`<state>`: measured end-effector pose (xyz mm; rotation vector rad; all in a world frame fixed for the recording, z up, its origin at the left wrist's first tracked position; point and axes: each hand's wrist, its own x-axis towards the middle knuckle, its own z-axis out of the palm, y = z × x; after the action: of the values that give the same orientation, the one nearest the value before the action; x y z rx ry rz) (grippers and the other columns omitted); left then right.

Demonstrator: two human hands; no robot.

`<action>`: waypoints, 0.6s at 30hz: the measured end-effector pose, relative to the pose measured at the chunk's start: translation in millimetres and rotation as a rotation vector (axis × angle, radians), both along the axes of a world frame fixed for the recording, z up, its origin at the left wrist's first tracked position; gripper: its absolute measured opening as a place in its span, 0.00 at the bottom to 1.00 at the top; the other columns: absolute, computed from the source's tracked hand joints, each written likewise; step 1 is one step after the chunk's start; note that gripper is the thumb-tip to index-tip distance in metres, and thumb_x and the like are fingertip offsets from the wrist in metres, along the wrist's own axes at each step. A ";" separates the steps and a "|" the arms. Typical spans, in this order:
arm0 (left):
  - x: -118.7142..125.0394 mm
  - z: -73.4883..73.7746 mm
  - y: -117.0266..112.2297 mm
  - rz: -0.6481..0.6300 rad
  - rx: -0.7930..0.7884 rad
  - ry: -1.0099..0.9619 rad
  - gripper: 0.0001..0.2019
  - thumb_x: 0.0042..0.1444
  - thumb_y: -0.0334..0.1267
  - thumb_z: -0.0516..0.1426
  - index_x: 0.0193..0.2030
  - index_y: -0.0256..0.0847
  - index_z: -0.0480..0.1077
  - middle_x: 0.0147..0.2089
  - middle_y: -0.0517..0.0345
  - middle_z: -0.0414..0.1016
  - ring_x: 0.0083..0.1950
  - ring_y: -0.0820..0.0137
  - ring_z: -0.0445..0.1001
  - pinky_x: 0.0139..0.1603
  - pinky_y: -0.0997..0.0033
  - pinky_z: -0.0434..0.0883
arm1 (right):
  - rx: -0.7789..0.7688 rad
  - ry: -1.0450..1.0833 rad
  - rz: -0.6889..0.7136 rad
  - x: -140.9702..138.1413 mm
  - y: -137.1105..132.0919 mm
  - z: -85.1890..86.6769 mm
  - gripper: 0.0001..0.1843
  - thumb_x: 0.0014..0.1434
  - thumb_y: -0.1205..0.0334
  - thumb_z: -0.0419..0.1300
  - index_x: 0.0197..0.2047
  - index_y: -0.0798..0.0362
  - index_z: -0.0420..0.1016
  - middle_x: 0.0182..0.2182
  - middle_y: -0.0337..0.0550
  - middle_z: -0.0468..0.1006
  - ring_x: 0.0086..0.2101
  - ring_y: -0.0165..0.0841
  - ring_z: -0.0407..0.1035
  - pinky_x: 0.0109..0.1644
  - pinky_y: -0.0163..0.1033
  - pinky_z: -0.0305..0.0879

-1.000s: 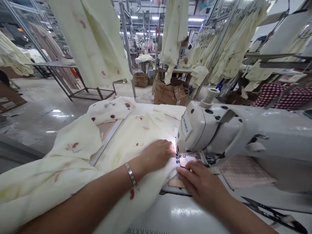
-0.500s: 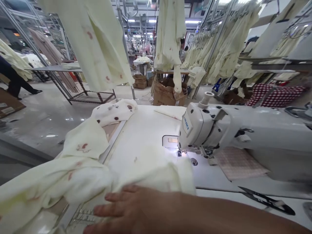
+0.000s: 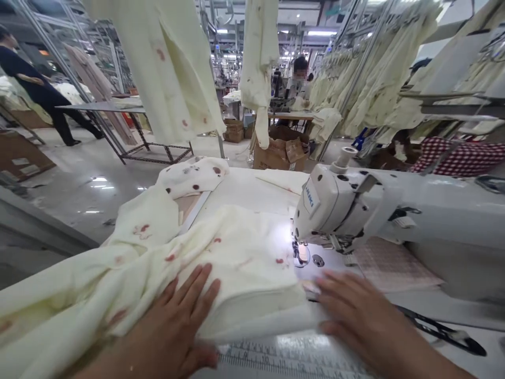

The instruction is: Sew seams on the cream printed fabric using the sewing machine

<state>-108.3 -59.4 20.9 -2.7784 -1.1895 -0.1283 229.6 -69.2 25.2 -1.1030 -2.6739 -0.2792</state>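
My left hand point(image 3: 173, 326) lies flat with fingers spread on a cream fabric piece with small red prints point(image 3: 236, 258), which is spread over the white sewing table point(image 3: 244, 189). My right hand point(image 3: 355, 310) rests open at the fabric's right edge, just in front of the needle area point(image 3: 300, 252) of the white sewing machine point(image 3: 394, 216). Its fingers are stretched out and slightly blurred. The fabric's right edge reaches up to the presser foot. More of the same cloth trails off the table's left side.
Black thread snips point(image 3: 445, 332) lie on the table to the right. A ruler strip point(image 3: 284, 358) runs along the front edge. Cream garments point(image 3: 173, 68) hang overhead, cardboard boxes point(image 3: 278, 150) stand behind the table. A person point(image 3: 35, 84) walks at far left; another sits at the back.
The fabric was pulled away from the needle half a second ago and now lies spread again up to the presser foot. Both hands have moved to its near edge.
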 end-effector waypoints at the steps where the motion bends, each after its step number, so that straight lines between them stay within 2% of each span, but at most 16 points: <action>1: 10.4 8.4 -1.6 0.030 -0.048 -0.011 0.29 0.57 0.56 0.49 0.58 0.37 0.62 0.60 0.38 0.62 0.56 0.49 0.65 0.48 0.52 0.66 | -0.029 0.033 -0.015 9.1 -6.8 4.5 0.05 0.58 0.55 0.57 0.36 0.44 0.71 0.35 0.41 0.78 0.36 0.38 0.71 0.39 0.44 0.68; 3: 41.7 21.2 3.4 0.057 -0.159 -0.059 0.17 0.59 0.44 0.49 0.52 0.40 0.66 0.57 0.45 0.65 0.53 0.54 0.66 0.48 0.53 0.66 | -0.119 0.136 -0.012 8.8 -10.4 12.9 0.06 0.60 0.57 0.53 0.34 0.45 0.70 0.24 0.39 0.75 0.25 0.34 0.68 0.30 0.40 0.66; 5: 75.9 25.1 16.4 0.025 -0.248 -0.101 0.13 0.54 0.32 0.51 0.46 0.41 0.68 0.51 0.50 0.68 0.47 0.59 0.67 0.46 0.56 0.67 | -0.190 0.173 0.019 -8.8 -7.6 18.5 0.07 0.60 0.59 0.54 0.41 0.47 0.71 0.26 0.39 0.76 0.27 0.33 0.68 0.31 0.40 0.65; 7: 101.6 20.9 30.2 -0.024 -0.293 -0.113 0.13 0.47 0.28 0.52 0.41 0.39 0.68 0.45 0.51 0.68 0.42 0.61 0.66 0.41 0.58 0.68 | -0.284 0.119 0.018 -28.8 -4.6 21.7 0.11 0.56 0.57 0.60 0.42 0.48 0.72 0.28 0.38 0.77 0.30 0.36 0.69 0.33 0.40 0.63; 9: 114.4 13.7 40.4 -0.049 -0.299 -0.117 0.12 0.45 0.27 0.53 0.39 0.38 0.67 0.42 0.51 0.67 0.40 0.62 0.65 0.38 0.59 0.68 | -0.456 0.017 0.029 -39.6 -4.0 24.5 0.08 0.53 0.54 0.62 0.31 0.49 0.74 0.24 0.37 0.75 0.28 0.34 0.68 0.31 0.38 0.59; 11: 116.9 8.5 46.2 -0.060 -0.279 -0.120 0.09 0.49 0.29 0.52 0.38 0.38 0.66 0.41 0.51 0.67 0.40 0.62 0.65 0.37 0.60 0.67 | -0.596 -0.028 0.072 -39.3 -4.7 26.1 0.14 0.55 0.55 0.60 0.21 0.50 0.71 0.21 0.36 0.74 0.25 0.30 0.66 0.29 0.36 0.55; 12: 116.2 7.3 48.1 -0.065 -0.265 -0.118 0.06 0.51 0.30 0.52 0.37 0.38 0.67 0.41 0.51 0.67 0.40 0.62 0.65 0.37 0.60 0.67 | -0.618 -0.018 0.077 -36.5 -4.5 25.4 0.13 0.57 0.56 0.58 0.22 0.50 0.71 0.22 0.36 0.74 0.26 0.30 0.66 0.30 0.36 0.55; 14: 114.4 7.2 50.9 -0.078 -0.236 -0.113 0.04 0.55 0.33 0.51 0.33 0.38 0.67 0.38 0.52 0.68 0.38 0.63 0.66 0.35 0.61 0.66 | -0.533 0.017 0.023 -29.5 -1.4 19.1 0.05 0.58 0.60 0.57 0.34 0.48 0.74 0.27 0.36 0.75 0.29 0.31 0.67 0.34 0.39 0.55; 16: 114.4 7.4 52.6 -0.090 -0.196 -0.134 0.07 0.56 0.32 0.50 0.29 0.38 0.66 0.33 0.54 0.67 0.34 0.65 0.65 0.32 0.64 0.65 | -0.410 0.000 -0.065 -24.3 4.7 7.7 0.14 0.58 0.61 0.58 0.48 0.47 0.69 0.32 0.38 0.75 0.32 0.35 0.67 0.37 0.42 0.53; 18: 116.1 4.7 51.8 -0.119 -0.125 -0.204 0.08 0.56 0.32 0.49 0.27 0.38 0.65 0.30 0.55 0.66 0.31 0.67 0.64 0.29 0.65 0.63 | -0.373 -0.035 -0.123 -22.1 10.9 -3.6 0.20 0.57 0.58 0.59 0.53 0.49 0.65 0.34 0.40 0.75 0.32 0.36 0.65 0.37 0.42 0.52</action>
<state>7.8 -7.7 25.6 -3.0069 -1.1075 -0.3679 207.4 -58.3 21.6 -1.3789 -2.7632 0.1915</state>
